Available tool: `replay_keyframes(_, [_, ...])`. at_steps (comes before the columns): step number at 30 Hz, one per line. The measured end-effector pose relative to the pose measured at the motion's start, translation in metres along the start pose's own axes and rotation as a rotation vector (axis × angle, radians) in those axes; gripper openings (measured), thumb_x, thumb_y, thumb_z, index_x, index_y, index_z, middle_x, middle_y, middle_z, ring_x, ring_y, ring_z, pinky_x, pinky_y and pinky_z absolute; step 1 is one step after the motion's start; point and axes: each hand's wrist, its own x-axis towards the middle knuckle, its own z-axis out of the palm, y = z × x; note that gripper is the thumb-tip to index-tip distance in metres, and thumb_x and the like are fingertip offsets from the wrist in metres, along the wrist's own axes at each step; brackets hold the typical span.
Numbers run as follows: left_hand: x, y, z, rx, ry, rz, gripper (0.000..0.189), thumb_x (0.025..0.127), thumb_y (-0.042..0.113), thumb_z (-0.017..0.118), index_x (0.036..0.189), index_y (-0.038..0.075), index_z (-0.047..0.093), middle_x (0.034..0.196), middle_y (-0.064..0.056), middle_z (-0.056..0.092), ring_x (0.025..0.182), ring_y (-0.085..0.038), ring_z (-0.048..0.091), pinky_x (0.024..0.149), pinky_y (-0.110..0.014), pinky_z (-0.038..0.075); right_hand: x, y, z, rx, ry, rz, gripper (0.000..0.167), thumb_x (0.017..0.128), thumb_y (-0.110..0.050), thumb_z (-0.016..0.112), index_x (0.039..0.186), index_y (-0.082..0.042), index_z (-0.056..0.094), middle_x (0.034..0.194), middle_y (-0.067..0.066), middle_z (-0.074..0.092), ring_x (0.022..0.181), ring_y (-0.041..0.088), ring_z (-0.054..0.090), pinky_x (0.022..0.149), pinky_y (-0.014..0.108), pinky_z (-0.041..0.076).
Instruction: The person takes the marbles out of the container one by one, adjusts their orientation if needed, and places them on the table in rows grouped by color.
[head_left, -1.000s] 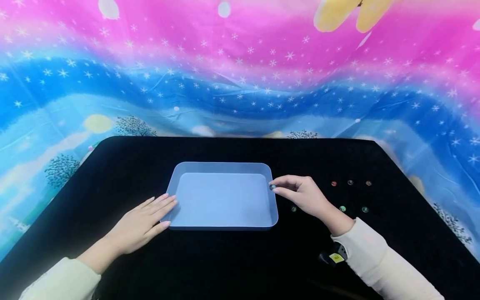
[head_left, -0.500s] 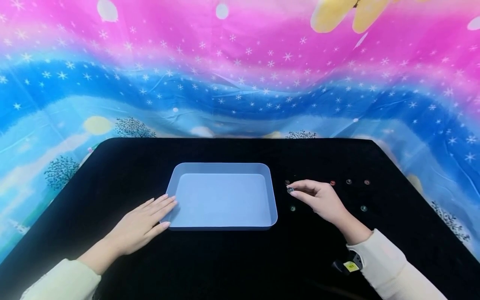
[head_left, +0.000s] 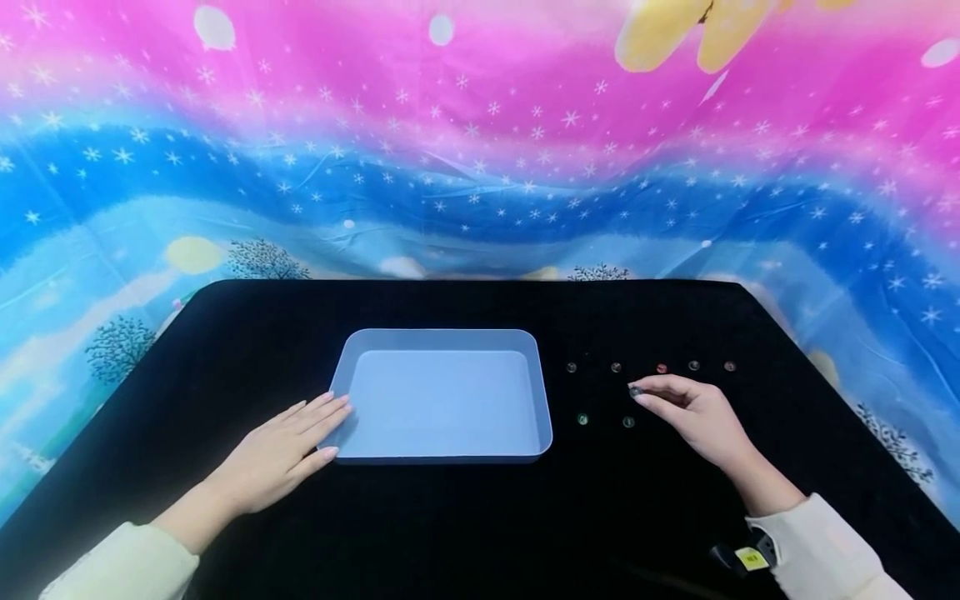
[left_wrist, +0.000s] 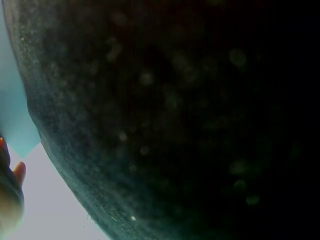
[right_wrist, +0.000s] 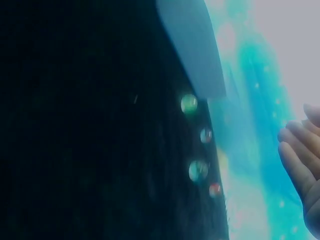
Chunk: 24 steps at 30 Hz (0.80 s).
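Observation:
My right hand (head_left: 693,412) pinches a small dark glass marble (head_left: 636,390) between thumb and fingertips, to the right of the tray and over the rows of marbles. My left hand (head_left: 281,450) rests with straight fingers on the left wall of a shallow blue-grey tray (head_left: 438,457), its fingertips over the rim. A green marble (head_left: 582,419) and a darker marble (head_left: 628,422) lie in the near row. The far row has a red marble (head_left: 662,368) among several others. In the right wrist view, a green marble (right_wrist: 189,103) lies near the tray's corner (right_wrist: 197,50).
A black cloth (head_left: 450,533) covers the table. Behind it hangs a pink and blue backdrop (head_left: 480,167) with snowflakes. A dark strap device with a yellow label (head_left: 750,558) sits at my right wrist. Dark cloth fills most of the left wrist view.
My right hand has moved right, from the tray's right rim to over the marbles, still pinching the dark marble. Marbles it covered near the tray now show. The left hand stays on the tray.

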Motion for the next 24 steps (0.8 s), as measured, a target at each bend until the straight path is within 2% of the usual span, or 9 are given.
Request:
replay_keyframes(8, [0.0,0.001,0.0,-0.005,-0.008,-0.001,0.047,0.089,0.033,0.045,0.13,0.01,0.04,0.135,-0.003,0.034,0.126,-0.02,0.024,0.101,-0.019,0.002,-0.016,0.028,-0.022,-0.113,0.046,0.109,0.024,0.082,-0.037,0.055,0.102,-0.026,0.061,0.093,-0.008,0.063,0.076,0.007,0.058,0.057,0.021,0.046])
replay_keyframes(11, [0.0,0.0,0.0,-0.006,-0.006,-0.002,0.047,0.089,0.033,0.045,0.13,0.01,0.04,0.135,-0.003,0.034,0.126,-0.02,0.024,0.101,-0.019,0.003,-0.019,0.015,-0.031,-0.146,0.053,0.155,0.026,0.082,-0.037,0.055,0.102,-0.021,0.062,0.091,-0.009,0.063,0.076,0.0,0.056,0.058,0.019,0.045])
replay_keyframes(15, [0.0,0.001,0.0,-0.013,-0.002,-0.001,0.047,0.089,0.032,0.046,0.13,0.01,0.04,0.135,-0.003,0.034,0.126,-0.021,0.024,0.101,-0.02,0.003,-0.021,-0.003,-0.043,-0.139,0.046,0.187,0.029,0.083,-0.03,0.056,0.101,-0.009,0.062,0.089,-0.013,0.062,0.077,-0.008,0.053,0.059,0.016,0.044])
replay_keyframes(24, [0.001,0.001,-0.001,-0.013,0.003,0.006,0.048,0.088,0.031,0.047,0.13,0.01,0.039,0.136,-0.003,0.033,0.126,-0.021,0.024,0.102,-0.021,0.004,-0.027,0.025,-0.061,-0.146,0.065,0.248,0.031,0.085,-0.032,0.054,0.102,-0.007,0.061,0.085,-0.026,0.055,0.073,-0.009,0.052,0.057,0.016,0.042])
